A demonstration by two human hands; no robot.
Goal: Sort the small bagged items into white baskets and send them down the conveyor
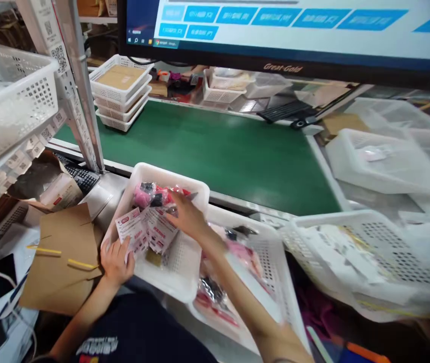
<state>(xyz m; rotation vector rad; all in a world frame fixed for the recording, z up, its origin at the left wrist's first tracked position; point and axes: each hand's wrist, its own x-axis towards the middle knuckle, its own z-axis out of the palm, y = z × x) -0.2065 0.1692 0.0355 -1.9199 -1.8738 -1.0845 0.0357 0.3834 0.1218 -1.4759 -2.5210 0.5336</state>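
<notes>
A white plastic basket (184, 275) stands in front of me. Inside it lie small clear bags with pink (142, 198), black and red contents, and white cards (161, 231) with red print. My left hand (117, 259) is closed at the basket's left wall, its fingers on a printed card (133, 230) that leans toward the rim. My right hand (188, 216) reaches in from the right, thumb and forefinger apart over the red bagged items (165, 195). The undersides of its fingers are hidden.
Right of it, a second white basket (271, 252) holds bagged pink and red goods under my right forearm. Beyond runs a green conveyor belt (215, 146) with stacked baskets (121, 93). A monitor (290, 45) hangs above. Brown cardboard (61, 262) lies left; another basket (366, 257) stands right.
</notes>
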